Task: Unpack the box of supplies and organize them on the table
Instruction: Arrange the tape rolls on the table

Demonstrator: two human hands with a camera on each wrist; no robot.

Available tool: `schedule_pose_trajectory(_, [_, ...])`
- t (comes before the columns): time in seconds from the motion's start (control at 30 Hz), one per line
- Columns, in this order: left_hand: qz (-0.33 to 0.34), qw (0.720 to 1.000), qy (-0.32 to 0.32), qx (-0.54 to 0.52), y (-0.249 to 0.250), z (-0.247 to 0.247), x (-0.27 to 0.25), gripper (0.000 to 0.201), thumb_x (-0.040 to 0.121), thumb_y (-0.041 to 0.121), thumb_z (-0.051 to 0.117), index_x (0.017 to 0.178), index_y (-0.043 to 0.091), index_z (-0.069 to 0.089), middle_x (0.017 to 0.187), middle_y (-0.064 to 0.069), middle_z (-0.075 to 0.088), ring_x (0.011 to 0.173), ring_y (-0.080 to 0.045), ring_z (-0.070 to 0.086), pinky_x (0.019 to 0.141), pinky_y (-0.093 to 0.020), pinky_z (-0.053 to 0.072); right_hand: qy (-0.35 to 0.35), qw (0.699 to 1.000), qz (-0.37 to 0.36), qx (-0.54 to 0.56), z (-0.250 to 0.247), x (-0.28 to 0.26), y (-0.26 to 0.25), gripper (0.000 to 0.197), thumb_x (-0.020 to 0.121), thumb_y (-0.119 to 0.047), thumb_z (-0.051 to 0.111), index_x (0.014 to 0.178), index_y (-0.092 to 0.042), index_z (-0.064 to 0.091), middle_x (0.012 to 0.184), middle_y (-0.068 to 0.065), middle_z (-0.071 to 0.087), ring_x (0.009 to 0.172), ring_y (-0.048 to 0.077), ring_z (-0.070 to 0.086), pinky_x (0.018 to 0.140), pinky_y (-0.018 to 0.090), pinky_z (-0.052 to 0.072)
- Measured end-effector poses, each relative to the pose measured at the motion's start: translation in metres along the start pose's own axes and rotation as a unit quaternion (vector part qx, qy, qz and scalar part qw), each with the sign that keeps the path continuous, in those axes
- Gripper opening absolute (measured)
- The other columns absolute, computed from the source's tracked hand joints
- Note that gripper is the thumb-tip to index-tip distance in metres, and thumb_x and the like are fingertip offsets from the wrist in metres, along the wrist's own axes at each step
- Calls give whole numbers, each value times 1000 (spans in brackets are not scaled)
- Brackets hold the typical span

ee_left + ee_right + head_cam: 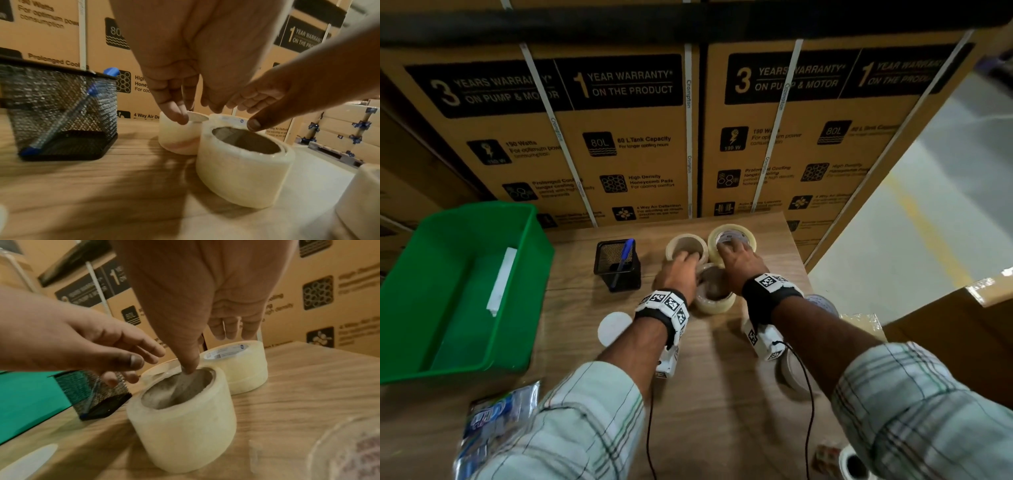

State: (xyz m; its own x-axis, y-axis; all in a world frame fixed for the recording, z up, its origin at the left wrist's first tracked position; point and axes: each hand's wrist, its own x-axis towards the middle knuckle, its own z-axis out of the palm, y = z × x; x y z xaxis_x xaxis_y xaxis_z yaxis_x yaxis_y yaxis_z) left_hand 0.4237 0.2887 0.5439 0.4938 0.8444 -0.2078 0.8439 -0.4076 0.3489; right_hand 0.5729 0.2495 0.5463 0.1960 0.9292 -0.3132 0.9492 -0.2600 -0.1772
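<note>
**Tape rolls lined up at the back of the table**

Three rolls of clear tape sit close together on the wooden table (722, 404), near the big cardboard boxes (619, 137) behind it. Your left hand (681, 270) is over the back left roll (686, 246). Your fingers reach down to its top edge, and a fingertip (179, 116) touches the rim. I cannot tell if you are really pinching it. Your right hand (739, 260) rests its straight fingers on top of the back right roll (732, 240), the one with the label. Your right thumb (190, 366) dips into the hole of the front roll (714, 294), which stands just below both hands.

The rolls look stiff and a bit heavy for their size. Their sides look smooth, so I think they could slip. The best hold is likely fingers inside the hole and thumb outside, or a wide grip around the whole ring. They should not break if bumped, and they stand flat, so they should stay put.

A black mesh pen cup (618, 265) with a blue pen (624, 262) stands just left of the rolls. The green bin (465, 291) is farther left.
</note>
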Motion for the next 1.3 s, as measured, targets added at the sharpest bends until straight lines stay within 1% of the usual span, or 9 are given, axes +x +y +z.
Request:
schedule_pose_trajectory(0.17, [36, 999, 18, -16, -9, -19, -40, 36, 93, 18, 47, 128, 23, 52, 132, -5, 56, 119, -27, 53, 98, -39, 46, 62, 997, -22, -48, -14, -41, -24, 44, 90, -30, 53, 130, -15, 46, 136, 16, 41, 126, 36, 40, 98, 51, 38])
schedule_pose_trajectory(0.27, [61, 998, 18, -20, -14, -30, -70, 36, 93, 18, 48, 128, 23, 54, 128, -5, 59, 117, -26, 55, 97, -39, 46, 117, 991, -36, -51, -12, -71, -38, 29, 90, -24, 49, 117, -14, 56, 121, 14, 53, 113, 34, 50, 90, 46, 41])
schedule_pose_trajectory(0.43, [86, 995, 36, -18, -23, -39, -123, 31, 96, 24, 43, 123, 20, 57, 124, -7, 61, 116, -28, 56, 95, -41, 47, 145, 986, -57, -54, -8, -124, -62, 32, 87, -16, 48, 116, -15, 60, 117, 13, 57, 109, 34, 51, 86, 40, 41])
schedule_pose_trajectory(0.53, [106, 993, 44, -26, -29, -40, -155, 33, 95, 22, 45, 125, 18, 57, 126, -6, 61, 116, -28, 55, 95, -37, 46, 178, 980, -77, -41, -2, -158, -75, 26, 82, -14, 53, 105, -15, 65, 114, 12, 61, 103, 34, 55, 80, 39, 45])
schedule_pose_trajectory(0.83, [137, 987, 30, -75, -15, -25, -232, 32, 95, 25, 46, 123, 19, 60, 126, -4, 63, 115, -25, 57, 96, -38, 47, 201, 976, -73, -43, 25, -254, -81, 18, 80, -12, 56, 90, -13, 71, 85, 14, 66, 78, 35, 61, 65, 39, 51])
schedule_pose_trajectory(0.97, [163, 984, -4, -78, 12, -3, -257, 32, 96, 26, 46, 124, 22, 59, 127, -1, 61, 115, -22, 57, 95, -37, 47, 195, 979, -51, -41, 44, -289, -58, 19, 80, -18, 52, 88, -18, 69, 96, 9, 65, 73, 32, 61, 58, 37, 50])
schedule_pose_trajectory(1.03, [181, 980, -24, -80, 29, 8, -270, 32, 96, 26, 46, 126, 22, 59, 129, 0, 60, 116, -20, 56, 97, -36, 47, 203, 978, -37, -24, 52, -311, -41, 17, 80, -15, 55, 88, -16, 70, 89, 11, 66, 72, 33, 61, 58, 37, 50])
schedule_pose_trajectory(1.17, [219, 973, -37, -64, 59, 32, -275, 33, 96, 25, 46, 126, 21, 59, 128, 2, 60, 117, -17, 55, 98, -34, 45, 232, 973, 2, -21, 67, -350, 1, 35, 75, -13, 63, 111, -17, 66, 98, 10, 65, 85, 31, 58, 67, 37, 49])
schedule_pose_trajectory(1.3, [227, 971, -44, -54, 86, 57, -270, 32, 95, 25, 47, 125, 23, 59, 127, 2, 61, 115, -17, 56, 96, -34, 46, 227, 973, 40, -9, 73, -368, 46, 38, 77, -17, 66, 115, -17, 61, 111, 13, 61, 95, 33, 56, 73, 42, 49])
